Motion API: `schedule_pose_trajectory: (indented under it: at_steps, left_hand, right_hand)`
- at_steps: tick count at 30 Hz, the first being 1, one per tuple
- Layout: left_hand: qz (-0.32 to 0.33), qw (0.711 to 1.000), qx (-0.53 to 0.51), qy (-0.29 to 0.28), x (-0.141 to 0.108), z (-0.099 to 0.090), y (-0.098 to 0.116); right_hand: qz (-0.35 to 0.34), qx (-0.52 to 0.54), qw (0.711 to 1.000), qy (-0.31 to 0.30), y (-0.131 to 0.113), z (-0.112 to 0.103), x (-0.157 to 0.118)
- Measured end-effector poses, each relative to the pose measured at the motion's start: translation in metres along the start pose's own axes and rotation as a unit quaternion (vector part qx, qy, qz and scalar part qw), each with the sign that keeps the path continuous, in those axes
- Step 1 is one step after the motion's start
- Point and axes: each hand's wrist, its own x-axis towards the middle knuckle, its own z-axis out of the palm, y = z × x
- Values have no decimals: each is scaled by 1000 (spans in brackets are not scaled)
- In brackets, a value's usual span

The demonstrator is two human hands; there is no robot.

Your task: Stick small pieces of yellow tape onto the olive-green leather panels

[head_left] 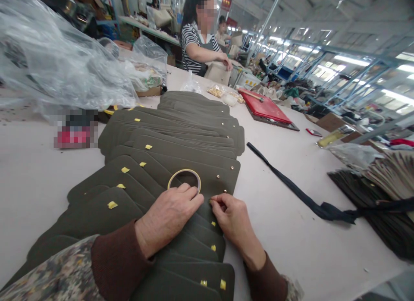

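Observation:
Dark olive, flat panels with rounded corners (181, 145) overlap in a long row across the table. Small yellow tape pieces (112, 205) stick to several of them, and metal studs (232, 167) dot the right edges of some. My left hand (171, 214) grips a thin roll of yellow tape (169, 180), its ring standing up above the fingers. At the right side of a panel, my right hand (231, 212) is closed in a pinch, with a tiny bit of yellow tape showing at the fingertips. The wrist cuffs are brown.
Clear plastic bags (64, 55) heap at the left. A red pad (265, 106) with a hammer on it lies at the back right. A black strap (291, 186) runs toward dark stacked pieces (368, 206). Across the table, a person in stripes (200, 51) handles a beige piece (218, 73).

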Motion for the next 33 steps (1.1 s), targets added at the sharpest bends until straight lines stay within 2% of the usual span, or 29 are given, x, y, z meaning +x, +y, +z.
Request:
schedule_pose_trajectory:
  at_steps: [2,7,12,16,19,23,26,31,33]
  left_hand:
    - [-2,1000,1,2,0,0,0]
    - [1,1000,8,8,-1,1,-2]
    - [1,1000,6,17,-1,4,-3]
    - [6,1000,1,18,1,5,-4]
    - [11,1000,1,23,1,5,-3]
    - [20,999,5,33,0,2,-3]
    - [38,996,-1,81,-1,-3,-5]
    - [79,969,-59,228,-4,-5,-11]
    - [85,960,-80,254,-5,-3,-11]
  right_hand:
    - [-14,-21,1000,0,0,0,-1]
    - [30,0,999,29,4,-2,-8]
    - [-36,-48,998,34,6,3,-18]
    - [-51,-106,991,59,5,11,-16]
    - [-40,-100,993,55,3,13,-9]
    - [13,-75,996,40,-2,9,-1]
    - [40,-67,997,-3,-7,3,-3]
    - [40,-41,994,-89,-11,-7,-11]
    - [23,23,996,-78,-9,-10,-13]
